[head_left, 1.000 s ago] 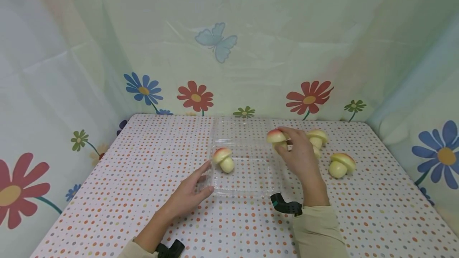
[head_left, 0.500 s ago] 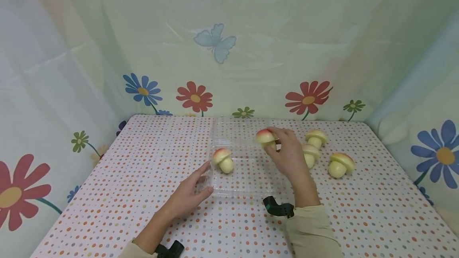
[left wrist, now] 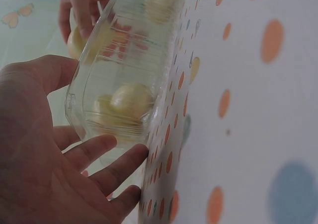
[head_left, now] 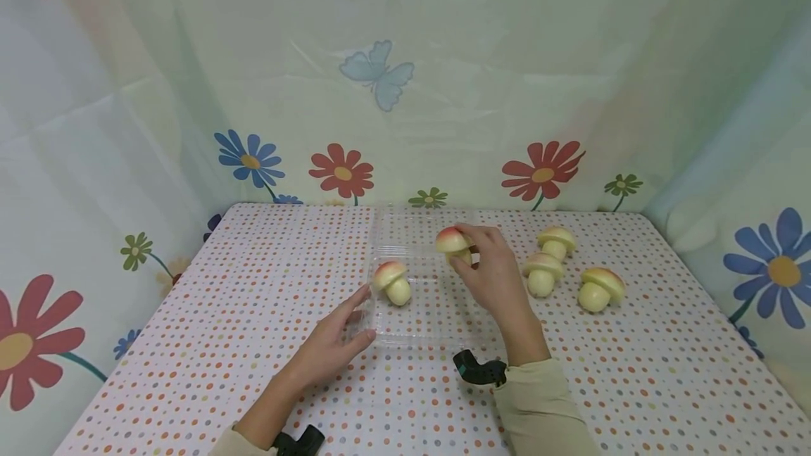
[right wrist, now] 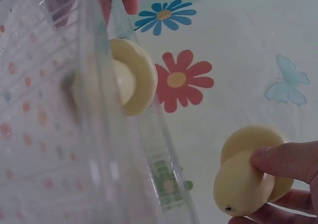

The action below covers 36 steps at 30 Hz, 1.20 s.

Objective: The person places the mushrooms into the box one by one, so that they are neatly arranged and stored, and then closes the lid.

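A clear plastic clamshell box point(head_left: 437, 329) lies open on the dotted table. One toy mushroom point(head_left: 393, 281) with a pink cap lies in its left part, also visible through the wall as the mushroom point(left wrist: 130, 101) and the mushroom point(right wrist: 130, 76). My right hand point(head_left: 488, 276) pinches a second mushroom point(head_left: 453, 243) above the box's far side; the held mushroom point(right wrist: 248, 177) shows its pale stem. My left hand point(head_left: 336, 340) rests with straight fingers point(left wrist: 107, 157) against the box's near left corner.
Three more mushrooms stand right of the box: one point(head_left: 541, 273) nearest, one point(head_left: 556, 241) further back, one point(head_left: 598, 288) lying on its side. Flowered curtain walls point(head_left: 380, 90) close in the table on three sides.
My right hand has carried its mushroom leftward, from beside the loose mushrooms to above the box. The left hand has stayed at the box's corner.
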Tool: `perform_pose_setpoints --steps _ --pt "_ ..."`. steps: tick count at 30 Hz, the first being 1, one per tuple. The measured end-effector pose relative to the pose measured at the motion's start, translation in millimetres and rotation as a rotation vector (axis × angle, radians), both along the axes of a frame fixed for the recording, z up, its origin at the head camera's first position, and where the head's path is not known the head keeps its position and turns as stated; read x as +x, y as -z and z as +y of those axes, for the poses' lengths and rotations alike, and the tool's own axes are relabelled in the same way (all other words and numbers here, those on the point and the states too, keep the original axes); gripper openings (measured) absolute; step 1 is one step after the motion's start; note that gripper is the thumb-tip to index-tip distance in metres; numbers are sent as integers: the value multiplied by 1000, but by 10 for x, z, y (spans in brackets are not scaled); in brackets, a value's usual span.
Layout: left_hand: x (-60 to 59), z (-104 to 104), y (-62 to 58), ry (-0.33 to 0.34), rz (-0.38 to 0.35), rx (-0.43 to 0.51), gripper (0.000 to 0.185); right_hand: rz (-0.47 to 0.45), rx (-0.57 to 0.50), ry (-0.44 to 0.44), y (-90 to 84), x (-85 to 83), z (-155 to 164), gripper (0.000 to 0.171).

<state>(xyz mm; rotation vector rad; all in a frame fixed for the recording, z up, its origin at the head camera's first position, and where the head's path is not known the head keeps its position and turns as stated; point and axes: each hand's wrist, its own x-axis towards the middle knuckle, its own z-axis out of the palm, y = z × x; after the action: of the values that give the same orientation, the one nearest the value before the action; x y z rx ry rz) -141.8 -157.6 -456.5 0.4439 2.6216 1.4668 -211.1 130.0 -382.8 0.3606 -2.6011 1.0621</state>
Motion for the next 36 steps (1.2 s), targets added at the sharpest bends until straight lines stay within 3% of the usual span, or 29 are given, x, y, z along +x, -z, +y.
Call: perform_pose_setpoints --steps 36 --pt "2 14 1 -29 -29 8 78 -62 120 -17 208 19 -350 54"
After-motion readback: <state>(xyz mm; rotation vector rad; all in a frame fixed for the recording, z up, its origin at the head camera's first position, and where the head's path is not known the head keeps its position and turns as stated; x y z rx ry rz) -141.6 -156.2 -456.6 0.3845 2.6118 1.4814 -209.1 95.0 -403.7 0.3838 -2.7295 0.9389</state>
